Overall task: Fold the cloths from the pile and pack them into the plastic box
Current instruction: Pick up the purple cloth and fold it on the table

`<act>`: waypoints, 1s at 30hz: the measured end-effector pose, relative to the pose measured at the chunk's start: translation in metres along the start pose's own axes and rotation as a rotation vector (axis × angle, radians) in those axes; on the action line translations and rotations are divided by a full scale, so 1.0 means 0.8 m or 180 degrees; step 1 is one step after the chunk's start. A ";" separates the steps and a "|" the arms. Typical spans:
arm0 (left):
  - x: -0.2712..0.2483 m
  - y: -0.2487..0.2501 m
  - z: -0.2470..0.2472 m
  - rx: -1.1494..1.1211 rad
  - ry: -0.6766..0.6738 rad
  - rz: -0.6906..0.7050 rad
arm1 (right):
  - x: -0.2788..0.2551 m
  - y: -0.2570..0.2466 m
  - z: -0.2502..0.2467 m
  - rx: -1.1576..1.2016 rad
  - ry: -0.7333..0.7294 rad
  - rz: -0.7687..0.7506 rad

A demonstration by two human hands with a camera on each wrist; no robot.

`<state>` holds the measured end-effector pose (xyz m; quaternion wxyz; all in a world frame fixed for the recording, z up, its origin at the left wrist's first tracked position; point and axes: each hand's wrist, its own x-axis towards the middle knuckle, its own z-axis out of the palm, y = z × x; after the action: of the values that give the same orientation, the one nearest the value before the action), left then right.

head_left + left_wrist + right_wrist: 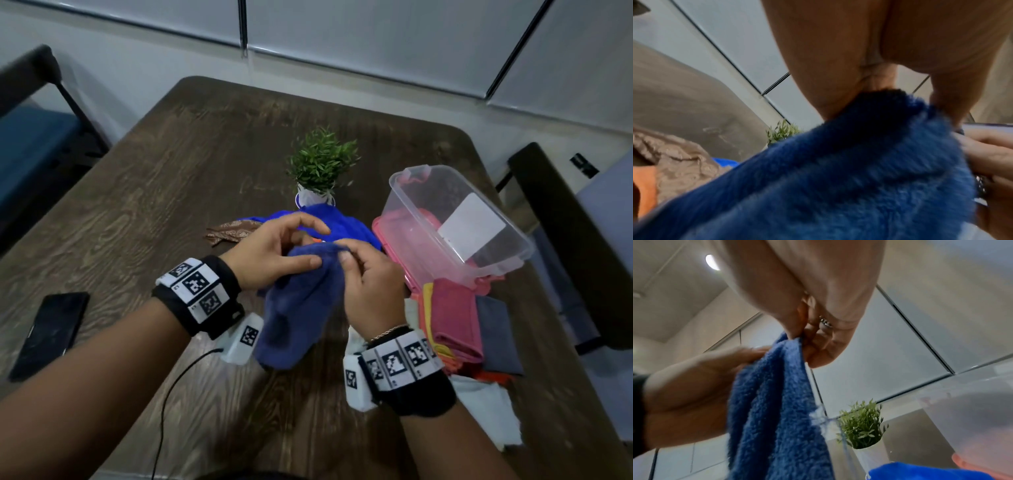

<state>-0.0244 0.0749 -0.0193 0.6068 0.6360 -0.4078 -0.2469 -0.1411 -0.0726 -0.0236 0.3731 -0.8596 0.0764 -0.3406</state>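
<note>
A dark blue fluffy cloth (pixel 298 305) hangs above the table, held at its top edge by both hands. My left hand (pixel 274 253) pinches the cloth (pixel 849 170) between thumb and fingers; my right hand (pixel 363 274) pinches the cloth's (pixel 772 402) top edge beside it. Behind the hands lies the pile: a bright blue cloth (pixel 339 222) and a brown patterned cloth (pixel 229 232). The clear plastic box (pixel 455 219) stands tilted on its pink lid (pixel 394 257) at the right. Folded pink, grey and yellow cloths (pixel 459 322) lie stacked in front of it.
A small potted plant (pixel 320 168) stands behind the pile. A black phone (pixel 48 334) lies at the left on the wooden table (pixel 171 178). A white cloth (pixel 486 407) lies near the right front edge. Chairs stand on both sides.
</note>
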 end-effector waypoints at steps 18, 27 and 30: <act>0.000 -0.005 -0.091 0.2853 0.1392 0.0214 | 0.085 0.017 -0.058 -0.0001 0.0469 0.0623; -0.058 -0.020 -0.129 0.1908 0.1275 -0.0255 | 0.025 0.027 -0.061 0.0352 0.0315 0.0705; -0.071 -0.020 -0.126 0.1389 0.1474 -0.0199 | 0.004 0.027 -0.069 0.0540 0.0333 0.0790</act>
<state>0.0294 0.1777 -0.0309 0.5248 0.8027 -0.2825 -0.0208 -0.1715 -0.1213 -0.0099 0.4791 -0.7901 0.1723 -0.3414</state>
